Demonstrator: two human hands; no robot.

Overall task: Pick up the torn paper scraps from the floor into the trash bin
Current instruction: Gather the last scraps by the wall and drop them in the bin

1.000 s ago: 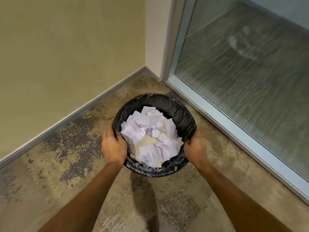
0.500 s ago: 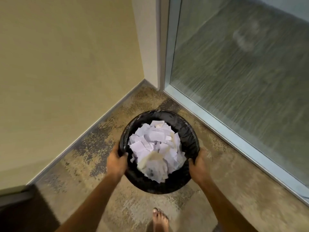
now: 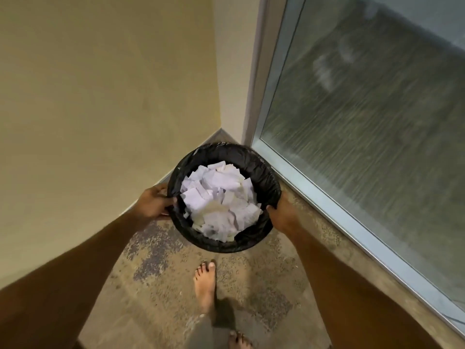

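- The bin (image 3: 224,197) is now higher than it was a second ago and closer to the corner, where the yellow wall (image 3: 100,96) meets the glass door (image 3: 364,147). Before, it was lower, near the floor (image 3: 163,285), and further from that corner.
- The left hand (image 3: 153,204) holds the left side of the rim, with the fingers bent over the black liner (image 3: 264,177); its grip is clenched on the bin. The right hand (image 3: 283,212) does the same on the right side. Both grips look unchanged since the earlier pictures; only the bin travels.
- The scraps (image 3: 219,200) lie inside the bin in a white heap that reaches almost to the rim. None hangs over the edge, as far as I can see.
- A bare foot (image 3: 205,285) now stands on the floor below the bin and a second one shows at the bottom edge, so the person seems to walk forward with the bin.
- On the part of the floor that I can see, there is no paper. I judge that the picking is finished, or nearly, and the person now carries the full bin to its place in the corner.
- The heap is loose and high, so a tilt or a hard landing could throw some pieces out again.
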